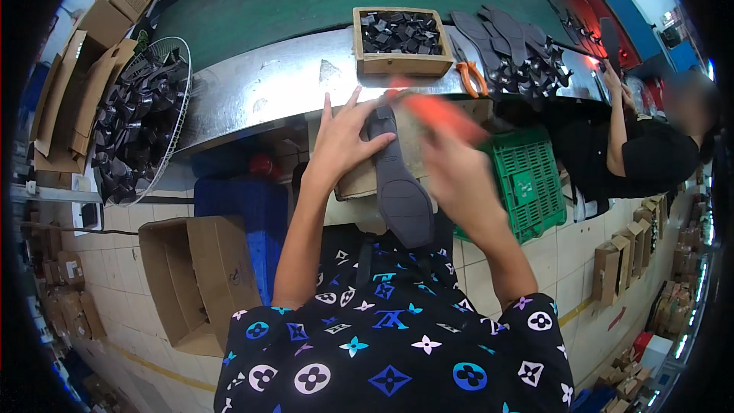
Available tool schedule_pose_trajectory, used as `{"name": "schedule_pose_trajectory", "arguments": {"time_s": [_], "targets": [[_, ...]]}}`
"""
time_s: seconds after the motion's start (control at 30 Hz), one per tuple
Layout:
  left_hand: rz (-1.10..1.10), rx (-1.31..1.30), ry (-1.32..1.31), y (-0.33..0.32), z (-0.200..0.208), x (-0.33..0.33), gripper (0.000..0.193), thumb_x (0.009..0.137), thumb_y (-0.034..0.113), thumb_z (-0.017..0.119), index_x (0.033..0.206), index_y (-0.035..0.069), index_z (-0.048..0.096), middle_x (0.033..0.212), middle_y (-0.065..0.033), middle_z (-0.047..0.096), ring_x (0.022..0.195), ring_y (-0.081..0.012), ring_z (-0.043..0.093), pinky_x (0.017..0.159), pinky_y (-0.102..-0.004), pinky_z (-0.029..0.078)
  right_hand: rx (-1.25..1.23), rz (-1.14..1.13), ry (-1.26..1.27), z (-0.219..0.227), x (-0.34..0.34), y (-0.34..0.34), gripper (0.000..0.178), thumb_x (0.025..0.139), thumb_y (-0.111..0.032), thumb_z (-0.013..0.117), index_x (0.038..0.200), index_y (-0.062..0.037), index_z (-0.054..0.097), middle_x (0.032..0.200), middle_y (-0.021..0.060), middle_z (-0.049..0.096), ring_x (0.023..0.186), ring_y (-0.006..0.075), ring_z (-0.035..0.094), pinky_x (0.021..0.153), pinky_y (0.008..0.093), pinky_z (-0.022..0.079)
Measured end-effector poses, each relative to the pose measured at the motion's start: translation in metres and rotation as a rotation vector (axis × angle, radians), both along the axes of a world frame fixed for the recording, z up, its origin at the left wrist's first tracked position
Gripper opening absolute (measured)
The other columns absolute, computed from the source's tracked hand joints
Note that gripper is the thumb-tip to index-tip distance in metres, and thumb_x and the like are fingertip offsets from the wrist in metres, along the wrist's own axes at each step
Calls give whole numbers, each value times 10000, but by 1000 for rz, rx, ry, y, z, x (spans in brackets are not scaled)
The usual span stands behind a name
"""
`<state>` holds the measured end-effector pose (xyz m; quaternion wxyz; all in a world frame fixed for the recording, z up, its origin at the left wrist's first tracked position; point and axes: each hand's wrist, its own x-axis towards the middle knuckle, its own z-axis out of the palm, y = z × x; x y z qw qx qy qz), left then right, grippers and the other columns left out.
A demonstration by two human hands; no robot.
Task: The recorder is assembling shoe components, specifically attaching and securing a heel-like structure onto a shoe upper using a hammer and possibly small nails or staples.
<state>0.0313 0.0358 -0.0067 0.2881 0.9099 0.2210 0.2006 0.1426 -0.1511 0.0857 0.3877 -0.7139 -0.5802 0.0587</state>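
A dark grey shoe sole lies upright in front of me, its narrow end on a wooden block or stool and its wide end above my lap. My left hand steadies the sole's narrow end, thumb across it and fingers along its far edge. Just right of the sole, my right hand is closed around an orange-red tool. Motion blurs both hand and tool, hiding the tool's exact kind. The tool's far tip reaches over the sole's narrow end, close to my left fingertips.
On the metal bench are a wooden box of small black pieces, orange-handled pliers and several soles with black heels. A wire basket of black heels stands left. Around me are cardboard box, green crate and a seated co-worker.
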Motion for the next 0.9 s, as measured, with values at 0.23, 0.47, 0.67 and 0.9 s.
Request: {"name": "schedule_pose_trajectory", "arguments": {"time_s": [0.23,0.47,0.67,0.9], "targets": [[-156,-168,-172,-10,5,-17,294,898,257,659,1141,94,689,1073,-118,699,1131,-327,599,1024,-452,394,148,-125,10,16,14,-1,248,942,-70,605,1173,20,602,824,178,650,690,355,651,617,396,510],[-504,-936,-298,-84,86,-71,252,959,189,615,1024,-39,700,948,-109,712,903,-177,666,812,-296,498,-99,126,-469,-48,28,27,358,902,-146,633,1236,-37,566,994,130,665,817,317,662,679,405,520],[-413,-1518,-253,-110,108,-92,282,987,232,588,1021,-17,717,970,-80,718,931,-122,640,857,-268,480,13,399,-47,2,7,9,298,951,-215,589,1132,15,643,1033,144,690,902,303,682,789,387,529],[-643,-1677,-219,-113,98,-84,258,987,177,590,1064,-38,710,1015,-98,722,995,-139,643,919,-276,475,46,862,402,30,11,-10,365,897,-312,657,979,42,686,923,163,695,844,304,685,749,372,539]]}}
